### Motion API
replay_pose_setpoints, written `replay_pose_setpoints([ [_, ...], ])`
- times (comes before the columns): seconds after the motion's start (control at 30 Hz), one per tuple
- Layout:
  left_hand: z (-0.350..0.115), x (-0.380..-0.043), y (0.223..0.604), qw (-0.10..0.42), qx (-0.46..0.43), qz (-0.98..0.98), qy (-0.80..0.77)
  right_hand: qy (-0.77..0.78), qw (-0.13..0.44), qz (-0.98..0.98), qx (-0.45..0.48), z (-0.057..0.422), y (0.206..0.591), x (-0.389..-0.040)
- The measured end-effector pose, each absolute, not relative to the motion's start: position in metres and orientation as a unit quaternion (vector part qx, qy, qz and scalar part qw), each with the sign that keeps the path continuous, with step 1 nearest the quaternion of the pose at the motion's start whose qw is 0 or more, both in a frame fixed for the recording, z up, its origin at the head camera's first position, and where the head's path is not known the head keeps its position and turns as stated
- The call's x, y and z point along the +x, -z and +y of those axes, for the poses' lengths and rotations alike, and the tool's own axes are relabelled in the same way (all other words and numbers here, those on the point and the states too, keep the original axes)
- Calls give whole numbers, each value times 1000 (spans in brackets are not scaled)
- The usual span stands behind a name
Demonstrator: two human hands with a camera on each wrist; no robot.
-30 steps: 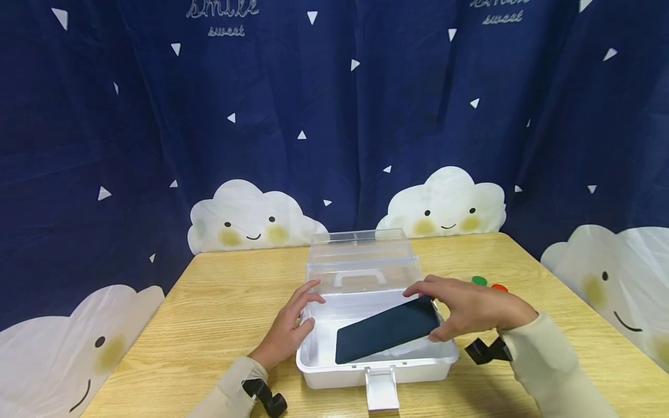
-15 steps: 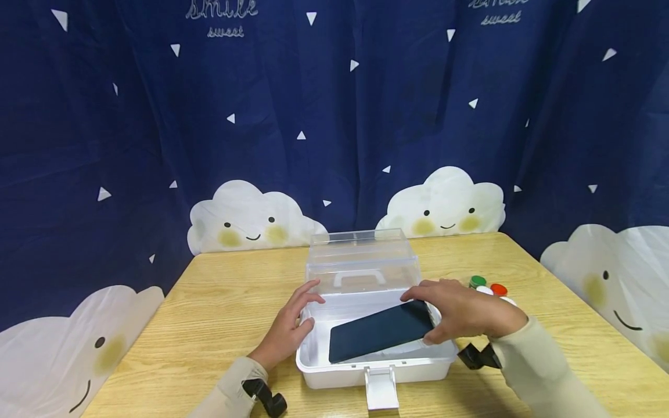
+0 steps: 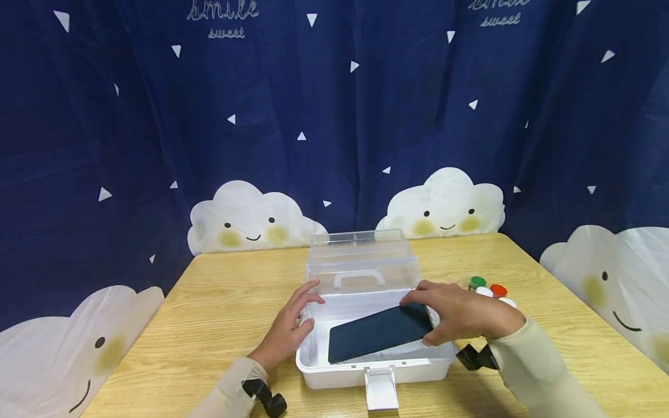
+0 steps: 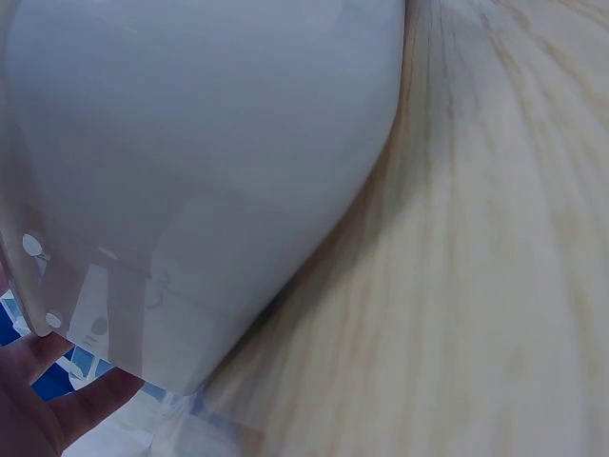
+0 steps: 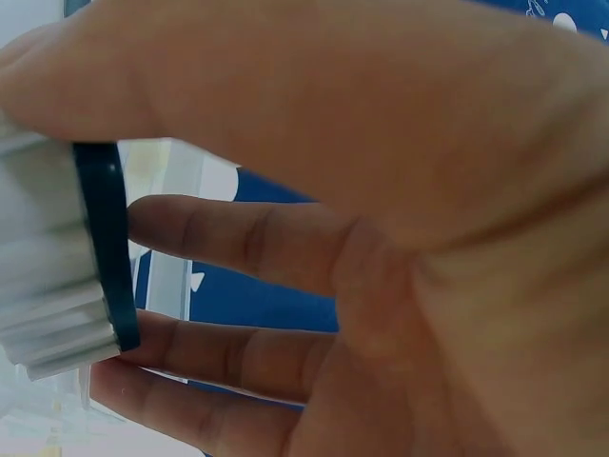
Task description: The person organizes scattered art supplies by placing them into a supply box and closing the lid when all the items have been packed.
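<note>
left hand [image 3: 282,335] loosely spread at left of white storage box [image 3: 334,378], right hand [image 3: 462,312] pinching dark slab [image 3: 376,334] askew inside it; likely fitting step, next calling for straightening.

1. The dark slab [image 3: 378,334] is looking smooth and mostly matt on its broad face; in the right wrist view its dark edge is catching a small glint.
2. Its pale side [image 5: 48,257] is showing ridges, its material staying unclear.
3. The white box [image 3: 329,380] is looking like smooth plastic, its wall giving soft, glossy reflections.
4. The lid [image 3: 360,249] is showing clear, shiny plastic.
5. The latch [image 3: 381,389] is appearing as smooth white plastic.
6. The tabletop [image 3: 235,302] is displaying wood grain.
7. The curtain [image 3: 277,87] is hanging in matt cloth folds.
8. The sleeves [image 3: 543,366] are looking like soft, matt cloth.
</note>
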State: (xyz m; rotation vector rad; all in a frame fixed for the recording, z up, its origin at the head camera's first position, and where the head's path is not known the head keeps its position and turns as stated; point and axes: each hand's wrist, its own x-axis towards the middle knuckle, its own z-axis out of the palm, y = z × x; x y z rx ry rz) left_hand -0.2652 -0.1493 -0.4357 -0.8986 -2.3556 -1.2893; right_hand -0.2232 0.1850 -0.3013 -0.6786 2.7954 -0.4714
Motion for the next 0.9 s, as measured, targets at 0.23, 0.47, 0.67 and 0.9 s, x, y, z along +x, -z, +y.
replay_pose_setpoints([
  [0.23,-150,-267,438,156,-310,-823,449,154,116,955,-225,184,301,-223],
  [0.47,-150,-267,438,154,-308,-825,448,149,123,958,-211,183,301,-223],
  [0.67,-149,-265,436,152,-306,-826,449,157,124,957,-212,184,301,-223],
  [0.9,-149,-265,435,151,-305,-827,448,154,127,957,-209,184,301,-224],
])
